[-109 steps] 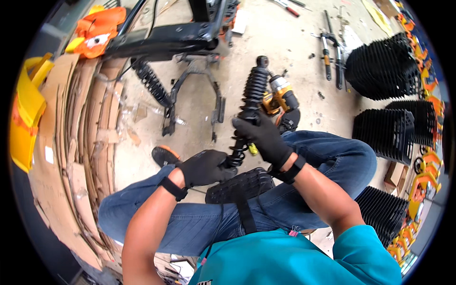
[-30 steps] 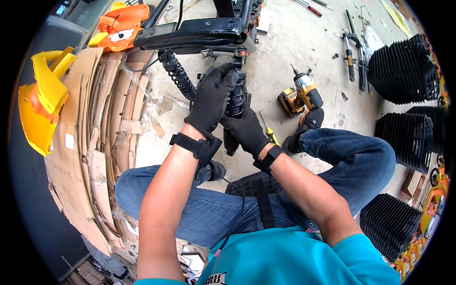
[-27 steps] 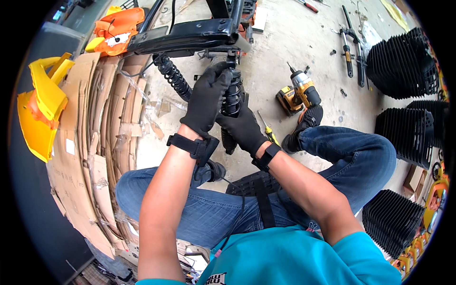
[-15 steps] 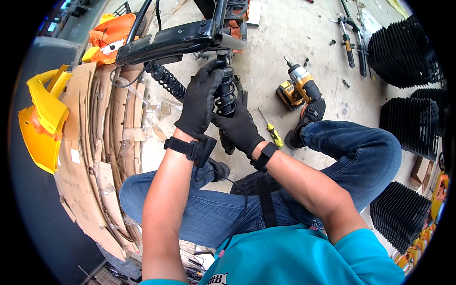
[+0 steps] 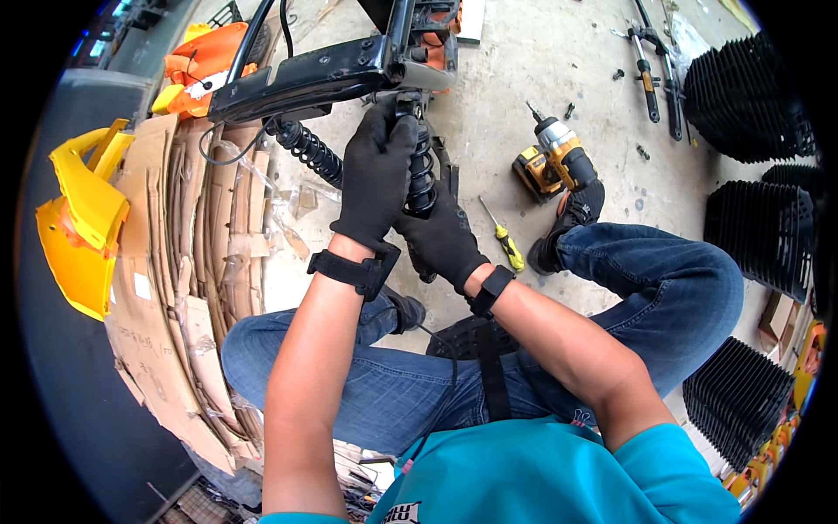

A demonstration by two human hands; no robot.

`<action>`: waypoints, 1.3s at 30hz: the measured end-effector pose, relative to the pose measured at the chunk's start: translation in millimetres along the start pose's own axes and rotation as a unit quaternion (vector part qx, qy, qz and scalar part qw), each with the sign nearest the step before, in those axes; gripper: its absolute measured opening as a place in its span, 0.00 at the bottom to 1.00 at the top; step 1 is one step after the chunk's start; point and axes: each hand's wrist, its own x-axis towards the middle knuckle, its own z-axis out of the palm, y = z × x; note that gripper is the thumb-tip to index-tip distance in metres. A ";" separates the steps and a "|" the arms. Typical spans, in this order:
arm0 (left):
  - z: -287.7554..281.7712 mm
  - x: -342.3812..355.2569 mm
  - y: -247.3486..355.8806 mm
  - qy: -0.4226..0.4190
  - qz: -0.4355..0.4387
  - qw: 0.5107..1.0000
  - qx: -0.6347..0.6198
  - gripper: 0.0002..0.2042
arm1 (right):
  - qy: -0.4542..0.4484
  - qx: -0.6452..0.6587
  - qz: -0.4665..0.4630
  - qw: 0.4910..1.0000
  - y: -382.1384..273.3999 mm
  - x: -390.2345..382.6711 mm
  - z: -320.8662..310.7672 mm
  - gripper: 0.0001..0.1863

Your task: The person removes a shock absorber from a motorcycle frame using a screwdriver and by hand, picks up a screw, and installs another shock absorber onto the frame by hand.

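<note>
A black coil-spring shock absorber [image 5: 422,171] stands roughly upright under the black metal frame [image 5: 316,75], its top end close below the frame's crossbar. My gloved left hand [image 5: 375,182] is closed round its upper part, with the fingertips up by the top mount. Lower down, my gloved right hand [image 5: 443,239] grips the shock absorber's body from the right, and its fingers are partly hidden. Whether the top end touches the frame's bracket cannot be seen clearly. A second coil-spring shock absorber [image 5: 309,152] slants beneath the frame, left of my hands.
To the right on the floor are a yellow-and-black cordless driver [image 5: 559,157], a yellow-handled screwdriver [image 5: 508,246] and several bolts. Flattened cardboard [image 5: 157,306] is piled at the left beside yellow plastic panels [image 5: 83,218]. Black ribbed parts [image 5: 755,236] stand in stacks at the far right.
My left hand has shifted up slightly, its fingers closer to the top mount. The shock absorber's top sits a little higher against the frame. My right hand keeps its hold.
</note>
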 end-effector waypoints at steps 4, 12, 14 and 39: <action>6.1 1.9 1.4 0.019 0.049 0.994 0.097 0.17 | 0.012 0.008 -0.030 0.999 13.6 6.1 5.3 0.23; 5.6 2.0 -8.8 0.020 0.103 0.979 0.177 0.20 | 0.020 -0.003 -0.043 0.999 19.4 13.6 3.1 0.20; 5.6 -1.6 -5.3 0.002 0.082 0.988 0.132 0.20 | 0.034 -0.024 -0.036 0.998 19.7 13.1 0.9 0.19; 14.9 -1.1 1.1 0.030 0.020 0.997 0.074 0.18 | -0.037 0.063 -0.190 0.979 45.7 41.0 -12.8 0.17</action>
